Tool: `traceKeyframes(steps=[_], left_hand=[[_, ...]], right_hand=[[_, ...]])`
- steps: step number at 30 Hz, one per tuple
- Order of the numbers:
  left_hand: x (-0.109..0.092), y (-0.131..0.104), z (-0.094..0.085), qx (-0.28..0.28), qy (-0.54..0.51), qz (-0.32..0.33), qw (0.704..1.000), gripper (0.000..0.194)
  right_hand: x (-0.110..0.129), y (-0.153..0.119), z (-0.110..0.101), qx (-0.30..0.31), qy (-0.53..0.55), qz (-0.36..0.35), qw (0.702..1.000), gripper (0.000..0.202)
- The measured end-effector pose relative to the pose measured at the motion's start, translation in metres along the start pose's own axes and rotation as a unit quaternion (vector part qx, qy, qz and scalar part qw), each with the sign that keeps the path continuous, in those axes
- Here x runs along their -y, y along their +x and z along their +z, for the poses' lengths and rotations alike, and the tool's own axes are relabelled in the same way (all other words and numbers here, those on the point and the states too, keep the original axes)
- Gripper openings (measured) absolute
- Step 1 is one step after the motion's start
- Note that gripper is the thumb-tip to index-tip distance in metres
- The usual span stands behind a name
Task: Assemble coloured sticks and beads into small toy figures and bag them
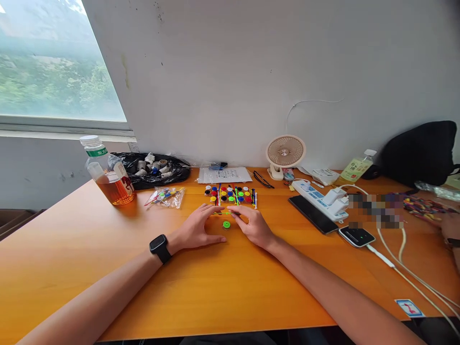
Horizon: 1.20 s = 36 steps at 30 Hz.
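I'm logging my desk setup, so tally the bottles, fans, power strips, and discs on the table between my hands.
Bottles: 2
Fan: 1
Power strip: 1
Green disc: 1
Total: 5

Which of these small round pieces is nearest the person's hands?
The green piece lying alone between the left hand and the right hand; the other round pieces lie grouped farther back.

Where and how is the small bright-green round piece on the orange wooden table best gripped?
Pinch the green piece by opposite edges, probably coming from above with thumb and forefinger: it is small, round and low on the table, and the left hand and right hand flank it.
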<state>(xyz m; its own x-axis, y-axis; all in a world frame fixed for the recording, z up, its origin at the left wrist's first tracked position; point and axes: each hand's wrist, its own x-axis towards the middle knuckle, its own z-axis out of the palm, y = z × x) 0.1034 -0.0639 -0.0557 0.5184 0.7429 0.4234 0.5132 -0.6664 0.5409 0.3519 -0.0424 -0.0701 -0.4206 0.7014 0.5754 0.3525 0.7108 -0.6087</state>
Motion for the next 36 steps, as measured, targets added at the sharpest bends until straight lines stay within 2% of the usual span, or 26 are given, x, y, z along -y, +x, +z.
traceKeyframes(steps=[4, 6, 9, 11, 13, 15, 17, 23, 28, 32, 36], left_hand=[[0.002, 0.0, 0.002, -0.023, -0.044, -0.017, 0.999, 0.035], [0.001, 0.001, 0.002, -0.052, -0.051, -0.014, 0.997, 0.026], [0.001, 0.002, -0.001, -0.074, -0.065, -0.022, 0.995, 0.024], [0.004, 0.002, -0.007, -0.069, -0.081, -0.039, 0.994, 0.026], [0.009, 0.002, -0.014, -0.036, -0.1, -0.06, 0.993, 0.03], [0.016, 0.002, -0.021, 0.022, -0.115, -0.075, 0.99, 0.037], [0.023, 0.002, -0.027, 0.068, -0.108, -0.068, 0.99, 0.043], [0.038, 0.004, -0.039, 0.112, -0.084, -0.037, 0.989, 0.044], [0.046, 0.001, -0.052, 0.186, -0.131, -0.039, 0.973, 0.066], [0.048, 0.001, -0.051, 0.166, -0.14, -0.083, 0.973, 0.047], [0.039, 0.002, -0.051, 0.165, -0.122, -0.06, 0.977, 0.046]], right_hand=[[0.004, -0.001, -0.003, 0.008, -0.007, -0.003, 1.0, 0.019], [0.008, -0.001, -0.006, 0.023, -0.02, -0.023, 0.999, 0.014], [0.014, 0.0, -0.01, 0.046, -0.053, -0.034, 0.997, 0.013], [0.015, 0.001, -0.011, 0.047, -0.065, -0.028, 0.996, 0.013], [0.015, 0.001, -0.013, 0.039, -0.068, -0.026, 0.997, 0.012], [0.013, 0.001, -0.014, 0.036, -0.072, -0.025, 0.996, 0.012], [0.012, 0.001, -0.015, 0.036, -0.079, -0.027, 0.996, 0.012], [0.011, 0.001, -0.017, 0.052, -0.099, -0.03, 0.993, 0.011], [0.014, 0.0, -0.017, 0.06, -0.109, -0.033, 0.992, 0.011], [0.016, 0.001, -0.017, 0.061, -0.104, -0.036, 0.992, 0.012], [0.015, 0.001, -0.018, 0.063, -0.108, -0.031, 0.992, 0.011]])
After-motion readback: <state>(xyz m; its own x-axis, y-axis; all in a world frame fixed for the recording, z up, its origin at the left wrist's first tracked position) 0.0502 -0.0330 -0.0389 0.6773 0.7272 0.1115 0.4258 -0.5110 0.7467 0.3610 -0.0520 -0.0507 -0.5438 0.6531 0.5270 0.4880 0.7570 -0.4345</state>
